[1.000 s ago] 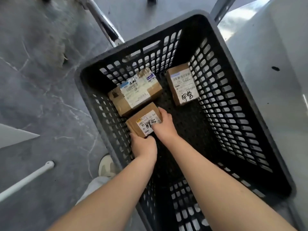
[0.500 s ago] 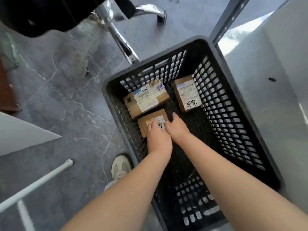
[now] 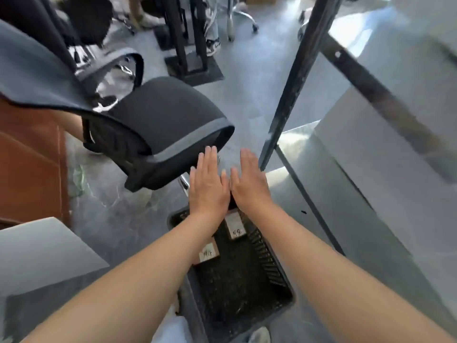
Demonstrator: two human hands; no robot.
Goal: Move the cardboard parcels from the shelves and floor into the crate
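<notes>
Whereas half a second ago both hands were down in the crate on the small parcel, the left hand (image 3: 207, 188) and right hand (image 3: 249, 185) now hover above the crate's far end. They are palms down, fingers straight and together, thumbs almost touching, holding nothing. The small parcel (image 3: 208, 253) lies released on the floor of the black crate (image 3: 270, 264), label up. A second parcel (image 3: 235, 226) lies just beyond it, nearer the slotted right wall. The left forearm (image 3: 148, 268) crosses the crate's left side and hides whatever lies there, so the third box seen earlier cannot be made out.

The view has swung upward. A dark office chair (image 3: 168, 120) fills the space just past the left fingertips, its seat edge close to them. A black shelf upright (image 3: 296, 78) slants down right beside the right hand, with the grey metal shelf (image 3: 371, 219) to its right. A brown panel (image 3: 29, 157) stands at the far left, and a pale shoe (image 3: 259, 337) shows at the crate's near end.
</notes>
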